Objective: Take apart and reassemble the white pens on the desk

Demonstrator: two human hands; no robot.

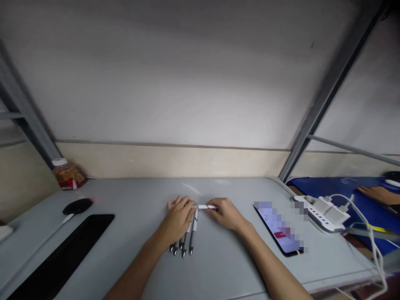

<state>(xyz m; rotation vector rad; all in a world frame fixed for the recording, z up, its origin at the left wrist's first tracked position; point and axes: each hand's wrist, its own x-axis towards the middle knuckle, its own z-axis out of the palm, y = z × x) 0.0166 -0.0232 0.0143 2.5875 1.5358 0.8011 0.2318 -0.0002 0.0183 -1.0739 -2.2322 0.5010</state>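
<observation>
A white pen (pixel 203 206) lies crosswise between my two hands, low over the desk. My right hand (pixel 226 213) pinches its right end. My left hand (pixel 181 214) has its thumb and fingers closed at the other end, which they partly hide. Beneath and just in front of my left hand, several white and grey pens (pixel 193 235) lie side by side, their dark silvery tips pointing toward me. My left hand and forearm cover part of these pens.
A phone (pixel 279 233) with a lit screen is right of my hands, before a white power strip (pixel 321 214) with plugs and cables. Leftward are a long black mat (pixel 65 254), a black mouse-like disc (pixel 77 206) and a jar (pixel 67 175). Another person's hand (pixel 379 195) appears far right.
</observation>
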